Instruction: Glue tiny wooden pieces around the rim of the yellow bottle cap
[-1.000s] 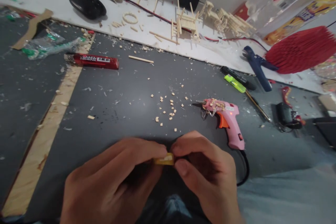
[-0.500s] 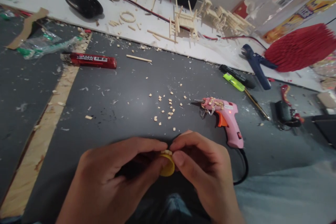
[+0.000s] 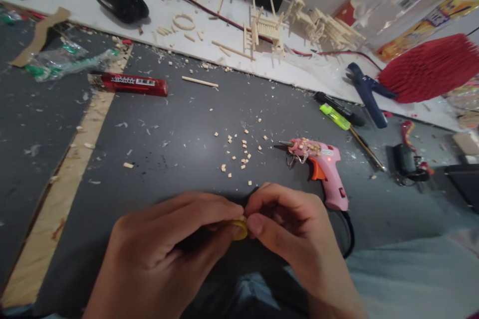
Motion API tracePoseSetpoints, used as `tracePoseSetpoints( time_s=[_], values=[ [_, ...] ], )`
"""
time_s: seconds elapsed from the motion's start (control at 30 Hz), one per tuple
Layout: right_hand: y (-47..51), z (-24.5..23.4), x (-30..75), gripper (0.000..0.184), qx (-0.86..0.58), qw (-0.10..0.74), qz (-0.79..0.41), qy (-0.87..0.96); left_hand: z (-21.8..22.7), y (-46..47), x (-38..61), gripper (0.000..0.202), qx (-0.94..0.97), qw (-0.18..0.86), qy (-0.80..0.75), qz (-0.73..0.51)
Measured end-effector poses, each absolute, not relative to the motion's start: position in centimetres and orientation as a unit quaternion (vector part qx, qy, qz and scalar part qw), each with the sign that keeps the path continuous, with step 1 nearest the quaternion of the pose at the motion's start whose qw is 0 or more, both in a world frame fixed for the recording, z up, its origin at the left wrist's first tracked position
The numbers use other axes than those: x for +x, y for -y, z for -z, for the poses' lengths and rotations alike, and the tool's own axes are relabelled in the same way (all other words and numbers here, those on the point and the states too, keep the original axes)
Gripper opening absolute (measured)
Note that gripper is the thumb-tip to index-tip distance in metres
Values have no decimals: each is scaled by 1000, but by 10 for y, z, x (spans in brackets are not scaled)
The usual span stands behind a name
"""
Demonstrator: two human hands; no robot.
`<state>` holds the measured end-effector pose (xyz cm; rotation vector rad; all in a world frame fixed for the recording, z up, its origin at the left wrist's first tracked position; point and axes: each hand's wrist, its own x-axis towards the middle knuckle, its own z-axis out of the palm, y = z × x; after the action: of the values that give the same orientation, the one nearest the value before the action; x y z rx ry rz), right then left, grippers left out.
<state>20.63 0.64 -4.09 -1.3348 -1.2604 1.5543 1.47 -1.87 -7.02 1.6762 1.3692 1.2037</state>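
Observation:
My left hand (image 3: 170, 241) is closed on a small yellow round piece (image 3: 240, 231), pinching it between thumb and fingers. Pale bits of wood show at its upper edge, mostly covered by my fingertips. From the right, the thumb and fingers of my right hand (image 3: 290, 227) press together at that same edge; what lies between them is hidden. Small cut wood pieces (image 3: 244, 155) are scattered on the grey table just beyond my hands. To the right of them lies a pink hot glue gun (image 3: 329, 172) with an orange trigger, its nozzle toward the left.
A red lighter (image 3: 138, 84) and a thin wooden stick (image 3: 199, 81) lie farther back. Blue pliers (image 3: 366, 94), a green-handled tool (image 3: 335, 116) and a red pleated object (image 3: 430, 69) are at right. Stick-built wooden models (image 3: 266, 27) and a black dish (image 3: 119, 0) stand on the white board.
The yellow piece has tilted, so it looks flatter and less of it shows. My fingertips have drawn closer over the wood bits at its edge. The table items keep their places.

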Motion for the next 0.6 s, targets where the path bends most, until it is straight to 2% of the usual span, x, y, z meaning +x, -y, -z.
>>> tracePoseSetpoints(
  time_s=[0.13, 0.3, 0.6],
  values=[
    [-7, 40, 207, 14, -518, 357, -603, 490, 69, 18, 16, 20, 631, 326, -528, -465],
    [-6, 39, 208, 15, -518, 349, -613, 484, 67, 20, 20, 6, 618, 299, -535, -492],
    [0, 43, 203, 17, -528, 346, -670, 390, 70, 24, 17, 13, 621, 309, -532, -486]
  ],
)
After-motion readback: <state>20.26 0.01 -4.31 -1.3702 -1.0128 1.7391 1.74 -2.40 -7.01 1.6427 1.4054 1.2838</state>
